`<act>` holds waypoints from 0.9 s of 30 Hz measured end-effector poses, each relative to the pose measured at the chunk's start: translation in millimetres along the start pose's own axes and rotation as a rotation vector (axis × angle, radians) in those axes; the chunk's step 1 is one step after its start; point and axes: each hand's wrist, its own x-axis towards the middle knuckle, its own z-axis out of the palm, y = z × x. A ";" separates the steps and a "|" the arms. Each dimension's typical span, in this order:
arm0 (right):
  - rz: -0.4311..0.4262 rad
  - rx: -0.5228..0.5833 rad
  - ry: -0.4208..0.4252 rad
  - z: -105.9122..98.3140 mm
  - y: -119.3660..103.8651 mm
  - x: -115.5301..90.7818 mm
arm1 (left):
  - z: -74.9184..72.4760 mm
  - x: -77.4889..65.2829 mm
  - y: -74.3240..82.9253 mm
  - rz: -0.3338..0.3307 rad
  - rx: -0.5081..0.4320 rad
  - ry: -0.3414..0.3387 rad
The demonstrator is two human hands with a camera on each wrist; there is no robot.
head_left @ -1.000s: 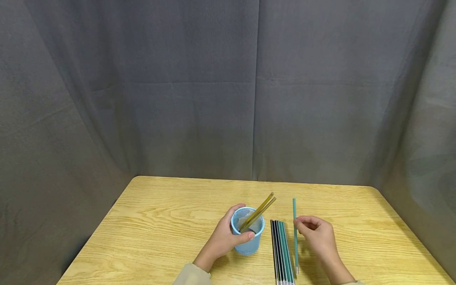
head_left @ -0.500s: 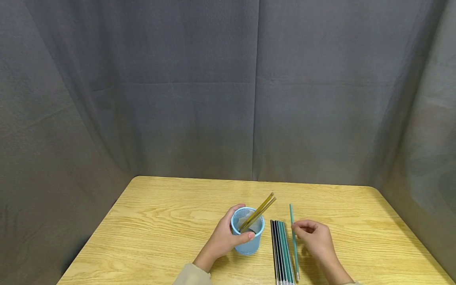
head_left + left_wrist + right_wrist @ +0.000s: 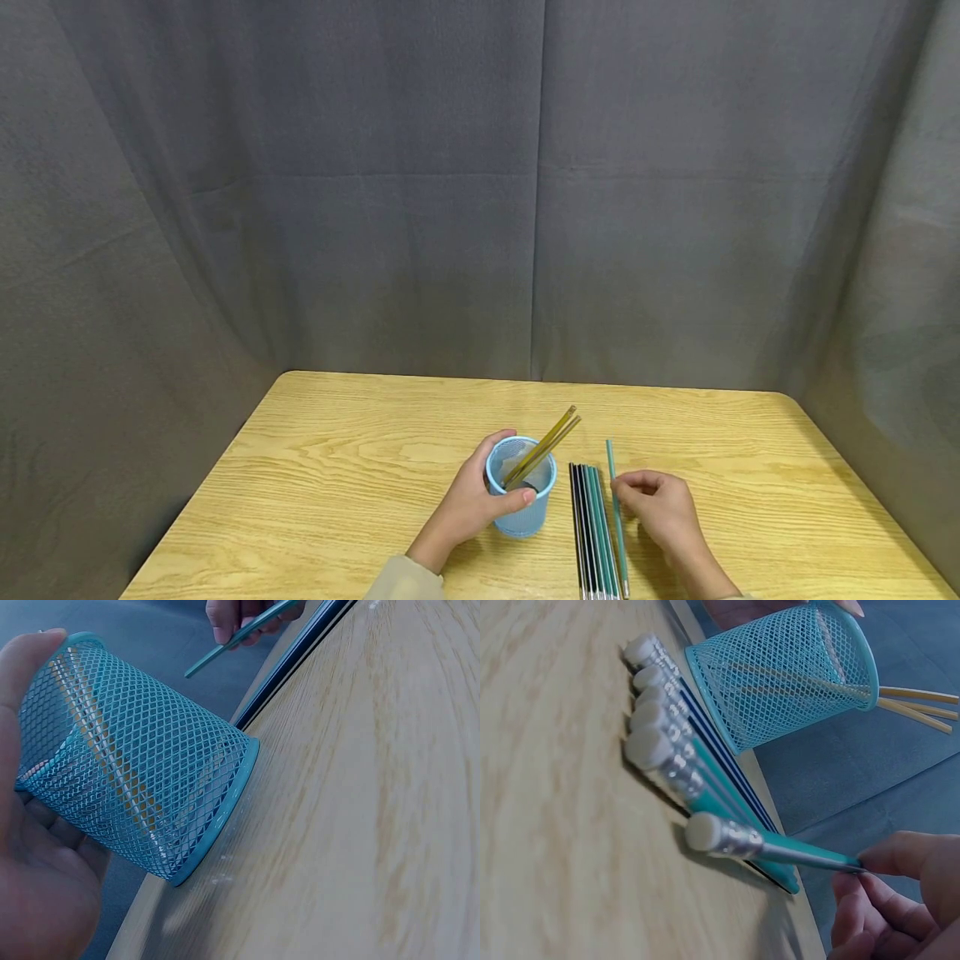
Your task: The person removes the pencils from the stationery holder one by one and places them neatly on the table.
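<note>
My left hand (image 3: 472, 500) holds a light blue mesh pencil cup (image 3: 523, 520), its thumb over the rim and its fingers around the far side. Several yellow pencils (image 3: 555, 435) lean to the right in the cup. Between thumb and fingertips, my right hand (image 3: 667, 510) pinches a green pencil (image 3: 802, 853) with a white eraser pointing toward me. That pencil is just right of a row of black and green pencils (image 3: 592, 525) lying side by side on the table. Their eraser ends (image 3: 651, 747) face the near edge; in the head view the frame's bottom cuts them off.
The wood-grain table (image 3: 337, 467) has rounded far corners. Grey curtains (image 3: 420, 208) hang behind it and at both sides. The cup stands close to the left of the pencil row.
My right hand has shifted left and toward me with the green pencil, bringing it closer to the row. The left hand and cup have stayed in place.
</note>
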 end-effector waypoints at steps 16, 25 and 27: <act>0.015 0.025 0.012 5.3 3.1 -0.3 | 0.2 -0.6 2.7 -0.004 0.001 -0.001; 0.008 0.009 0.011 8.3 6.8 1.6 | -0.1 -0.3 0.6 -0.004 -0.001 -0.001; 0.004 -0.002 0.007 8.6 7.7 2.1 | 0.0 -0.2 0.5 -0.002 0.001 0.000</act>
